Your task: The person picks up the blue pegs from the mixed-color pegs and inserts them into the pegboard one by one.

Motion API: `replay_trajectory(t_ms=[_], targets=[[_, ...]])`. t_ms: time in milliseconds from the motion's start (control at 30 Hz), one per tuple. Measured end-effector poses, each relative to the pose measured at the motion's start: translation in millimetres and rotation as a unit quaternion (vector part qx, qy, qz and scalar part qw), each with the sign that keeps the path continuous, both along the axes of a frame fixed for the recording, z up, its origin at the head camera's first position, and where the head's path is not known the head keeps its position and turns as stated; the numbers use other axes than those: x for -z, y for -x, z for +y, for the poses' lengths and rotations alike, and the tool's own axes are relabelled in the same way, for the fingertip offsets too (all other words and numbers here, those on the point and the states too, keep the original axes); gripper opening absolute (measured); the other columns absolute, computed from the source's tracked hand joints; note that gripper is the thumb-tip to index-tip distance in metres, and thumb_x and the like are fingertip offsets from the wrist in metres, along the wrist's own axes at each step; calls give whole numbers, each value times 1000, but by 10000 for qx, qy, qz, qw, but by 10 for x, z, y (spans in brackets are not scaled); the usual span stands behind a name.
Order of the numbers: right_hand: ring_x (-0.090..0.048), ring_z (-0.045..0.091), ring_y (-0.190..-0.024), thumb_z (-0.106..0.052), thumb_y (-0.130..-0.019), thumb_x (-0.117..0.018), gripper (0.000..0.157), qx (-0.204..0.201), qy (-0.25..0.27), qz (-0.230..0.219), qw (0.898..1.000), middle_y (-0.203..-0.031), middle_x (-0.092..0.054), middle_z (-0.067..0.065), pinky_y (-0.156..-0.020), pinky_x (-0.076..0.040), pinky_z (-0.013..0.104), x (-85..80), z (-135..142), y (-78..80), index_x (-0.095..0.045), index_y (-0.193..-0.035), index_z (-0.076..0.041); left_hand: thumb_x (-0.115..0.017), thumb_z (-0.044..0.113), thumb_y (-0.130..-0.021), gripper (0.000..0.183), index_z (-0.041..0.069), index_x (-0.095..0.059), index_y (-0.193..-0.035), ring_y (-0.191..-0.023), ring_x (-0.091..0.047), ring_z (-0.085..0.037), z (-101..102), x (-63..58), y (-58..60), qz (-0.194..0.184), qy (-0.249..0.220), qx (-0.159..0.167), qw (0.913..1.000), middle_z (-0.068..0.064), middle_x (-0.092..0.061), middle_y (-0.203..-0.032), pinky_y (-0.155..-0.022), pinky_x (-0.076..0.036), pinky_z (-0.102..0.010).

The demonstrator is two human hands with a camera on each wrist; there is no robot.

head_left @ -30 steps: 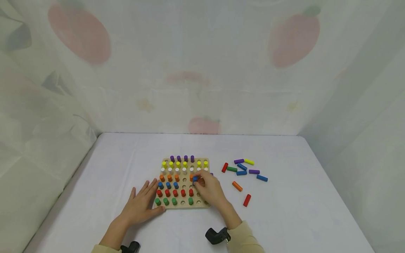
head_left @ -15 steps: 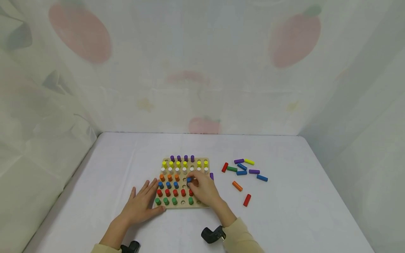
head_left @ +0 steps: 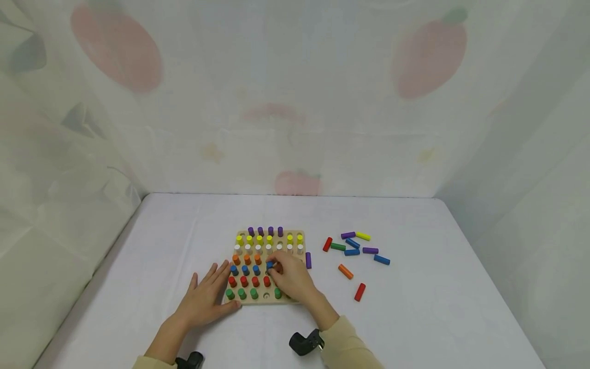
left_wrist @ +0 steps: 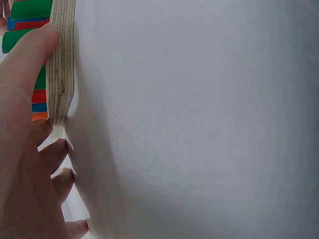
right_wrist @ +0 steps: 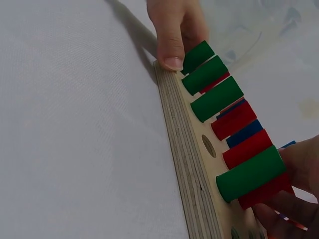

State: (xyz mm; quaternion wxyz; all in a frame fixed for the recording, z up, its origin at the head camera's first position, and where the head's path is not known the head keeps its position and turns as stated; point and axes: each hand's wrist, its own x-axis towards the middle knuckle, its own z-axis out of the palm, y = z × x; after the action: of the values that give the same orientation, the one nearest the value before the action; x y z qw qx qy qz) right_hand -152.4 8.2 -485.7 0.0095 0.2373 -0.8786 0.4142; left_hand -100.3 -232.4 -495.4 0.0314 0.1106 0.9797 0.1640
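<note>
A wooden pegboard (head_left: 273, 301) carries rows of coloured pegs standing upright. My right hand (head_left: 295, 277) pinches a blue peg (head_left: 270, 265) between thumb and fingers, close over the blue row, just right of its standing blue pegs (head_left: 256, 269). That hand hides part of the board's right side. At the board's left edge and near left corner rests my left hand (head_left: 203, 301), fingers spread. In the left wrist view its thumb (left_wrist: 42, 42) lies on the corner beside the green pegs (left_wrist: 31, 9). An uncovered hole (right_wrist: 208, 146) shows in the green row.
Several loose pegs lie right of the board, among them a green peg (head_left: 338, 246), an orange peg (head_left: 345, 271), a red peg (head_left: 360, 292) and a yellow peg (head_left: 363, 236). A purple peg (head_left: 308, 260) lies by the board's right edge. White cloth covers the table (head_left: 415, 318).
My right hand has moved left over the board with the blue peg, uncovering the purple peg at the right edge. The left hand has stayed in place.
</note>
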Motion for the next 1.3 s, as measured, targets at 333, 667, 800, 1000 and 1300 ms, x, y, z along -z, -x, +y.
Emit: replay_trajectory(t_ms=[333,667,800,1000,1300], targets=[[-53,0,-72,-13,-86,-64,17,-6,-244,14,9997,-91,-64,-3,-62,-47,10,12,-40,27,-60,-102,-16,-61,67,-70,96,12,-33,-144,-136,-26,-37,11,-17,-13,-5,-30,-10,10000,-6,-29,-150,-101,-12,-71],[-54,1,-71,-13,-85,-65,17,18,-340,174,9993,-90,-65,-2,-63,-47,10,-11,-45,16,-61,-101,-15,-62,68,-70,96,12,-34,-143,-136,-26,-37,5,3,-6,40,8,1,10000,-6,-29,-150,-100,-12,-71],[-53,1,-71,-13,-85,-64,17,7,-398,210,9990,-88,-64,-4,-63,-47,9,-4,-53,12,-61,-102,-16,-61,68,-70,97,12,-34,-143,-136,-26,-36,3,8,-4,26,15,-1,10000,-6,-29,-150,-100,-12,-71],[-50,1,-68,-14,-85,-64,17,51,-517,267,9983,-86,-62,-7,-60,-45,9,2,-68,-2,-62,-101,-16,-61,68,-70,97,12,-34,-143,-136,-26,-37,4,0,-7,19,2,-10,10000,-7,-29,-150,-100,-12,-71],[-49,2,-68,-15,-86,-63,16,105,-625,264,9976,-90,-65,-4,-59,-44,10,-1,-70,-12,-64,-102,-16,-61,68,-70,96,11,-35,-143,-136,-26,-37,6,5,-2,13,27,-32,10000,-7,-30,-150,-100,-12,-71]])
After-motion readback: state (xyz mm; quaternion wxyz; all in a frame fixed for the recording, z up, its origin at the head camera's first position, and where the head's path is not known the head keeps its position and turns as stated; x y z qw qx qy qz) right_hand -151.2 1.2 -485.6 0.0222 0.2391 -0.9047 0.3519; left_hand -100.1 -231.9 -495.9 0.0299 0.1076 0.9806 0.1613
